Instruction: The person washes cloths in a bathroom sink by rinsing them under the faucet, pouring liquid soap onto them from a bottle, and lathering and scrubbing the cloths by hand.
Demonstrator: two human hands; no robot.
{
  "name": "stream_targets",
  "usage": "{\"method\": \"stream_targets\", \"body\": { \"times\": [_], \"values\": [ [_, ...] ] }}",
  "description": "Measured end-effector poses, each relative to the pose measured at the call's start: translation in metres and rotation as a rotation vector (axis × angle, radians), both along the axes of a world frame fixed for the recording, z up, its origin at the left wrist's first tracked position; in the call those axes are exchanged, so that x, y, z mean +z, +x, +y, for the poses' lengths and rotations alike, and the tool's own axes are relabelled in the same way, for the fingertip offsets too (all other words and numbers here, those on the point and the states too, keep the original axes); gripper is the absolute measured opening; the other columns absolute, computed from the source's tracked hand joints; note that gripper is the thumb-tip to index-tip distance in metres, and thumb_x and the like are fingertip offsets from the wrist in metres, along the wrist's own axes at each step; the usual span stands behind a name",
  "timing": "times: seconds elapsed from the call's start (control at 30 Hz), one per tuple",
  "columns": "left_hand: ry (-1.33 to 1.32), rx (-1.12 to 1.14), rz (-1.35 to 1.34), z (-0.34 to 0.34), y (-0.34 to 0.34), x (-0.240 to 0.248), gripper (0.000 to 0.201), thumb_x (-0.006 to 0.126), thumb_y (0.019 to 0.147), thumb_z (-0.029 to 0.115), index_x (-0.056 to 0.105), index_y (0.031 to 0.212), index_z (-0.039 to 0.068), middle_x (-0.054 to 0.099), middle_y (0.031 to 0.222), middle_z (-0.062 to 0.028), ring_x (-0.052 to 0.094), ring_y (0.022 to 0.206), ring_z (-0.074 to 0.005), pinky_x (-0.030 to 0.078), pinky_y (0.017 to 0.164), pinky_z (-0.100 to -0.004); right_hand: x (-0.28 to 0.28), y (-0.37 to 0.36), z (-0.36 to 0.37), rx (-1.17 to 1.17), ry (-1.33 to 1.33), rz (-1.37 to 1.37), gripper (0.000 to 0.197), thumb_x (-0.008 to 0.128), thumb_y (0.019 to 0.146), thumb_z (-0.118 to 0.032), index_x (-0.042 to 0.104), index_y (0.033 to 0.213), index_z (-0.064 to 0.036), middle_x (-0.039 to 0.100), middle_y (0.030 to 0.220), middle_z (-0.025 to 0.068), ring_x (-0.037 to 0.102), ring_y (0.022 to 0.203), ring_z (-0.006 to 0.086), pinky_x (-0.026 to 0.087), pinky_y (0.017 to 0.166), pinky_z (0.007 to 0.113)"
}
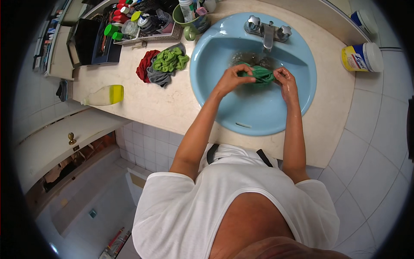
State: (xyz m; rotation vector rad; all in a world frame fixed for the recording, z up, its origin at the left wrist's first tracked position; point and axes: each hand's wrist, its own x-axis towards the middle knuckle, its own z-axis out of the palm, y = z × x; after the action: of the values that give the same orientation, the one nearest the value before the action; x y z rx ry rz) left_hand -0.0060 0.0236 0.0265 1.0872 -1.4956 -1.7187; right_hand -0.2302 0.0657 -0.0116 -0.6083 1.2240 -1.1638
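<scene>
A wet green cloth (261, 75) is stretched between my two hands over the blue sink basin (228, 110). My left hand (235, 79) pinches its left end between thumb and fingers. At the other end, my right hand (284, 82) grips the cloth with closed fingertips and looks wet. Dark, murky water (246, 58) shows behind the cloth, in the deeper part of the bowl. Just beyond stands the metal faucet (268, 36) with its two knobs. Whether water runs from the spout I cannot tell.
Left of the sink lie crumpled red, grey and green cloths (166, 64). A clear bottle with a yellow-green end (105, 95) rests near the counter's front edge. Behind are a basket of bottles (151, 32) and a green mug (189, 26). A yellow-and-white tub (362, 57) is at the right.
</scene>
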Motion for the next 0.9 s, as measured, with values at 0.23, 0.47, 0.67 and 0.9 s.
{"method": "stream_targets", "body": {
  "times": [0.23, 0.47, 0.67, 0.9],
  "values": [
    [-0.02, -0.155, -0.195, 0.0, 0.021, 0.032, 0.01, 0.073, 0.072, 0.007, 0.065, 0.078, 0.005, 0.063, 0.1, -0.0037, 0.057, 0.093, -0.0138, 0.044, 0.085, -0.0275, 0.013, -0.001, -0.002, 0.064, -0.181, 0.154, 0.015, 0.07, 0.077, -0.015, 0.059, 0.08, -0.0046, 0.053, 0.076, -0.0023, 0.048, 0.076, 0.0077, 0.038, 0.076, 0.022],
    [0.183, -0.627, -0.325, 0.013, 0.026, 0.013, 0.02, 0.073, 0.071, 0.013, 0.07, 0.09, 0.011, 0.068, 0.094, -0.0031, 0.058, 0.095, -0.0147, 0.043, 0.087, -0.0275, 0.008, -0.018, 0.003, 0.47, 0.122, 0.6, 0.017, 0.07, 0.075, -0.015, 0.061, 0.079, -0.0015, 0.056, 0.078, 0.0046, 0.053, 0.077, 0.0141, 0.042, 0.073, 0.027],
    [0.024, -0.265, -0.674, -0.004, 0.022, -0.026, 0.036, 0.072, 0.069, 0.012, 0.065, 0.104, 0.013, 0.065, 0.092, -0.0067, 0.059, 0.096, -0.0211, 0.047, 0.083, -0.0318, -0.004, 0.048, 0.017, 0.445, -0.154, 1.039, 0.028, 0.071, 0.073, -0.017, 0.059, 0.094, -0.0032, 0.057, 0.088, 0.0101, 0.057, 0.081, 0.0228, 0.046, 0.071, 0.033],
    [-0.393, -0.259, -1.094, 0.013, 0.003, -0.046, 0.042, 0.073, 0.065, 0.013, 0.061, 0.106, 0.017, 0.057, 0.103, -0.0084, 0.059, 0.092, -0.0292, 0.048, 0.082, -0.0373, -0.027, 0.036, 0.002, 0.296, -0.226, 1.0, 0.03, 0.068, 0.071, -0.005, 0.059, 0.1, -0.0061, 0.058, 0.092, 0.0137, 0.058, 0.089, 0.0253, 0.047, 0.078, 0.034]
  ]
}}
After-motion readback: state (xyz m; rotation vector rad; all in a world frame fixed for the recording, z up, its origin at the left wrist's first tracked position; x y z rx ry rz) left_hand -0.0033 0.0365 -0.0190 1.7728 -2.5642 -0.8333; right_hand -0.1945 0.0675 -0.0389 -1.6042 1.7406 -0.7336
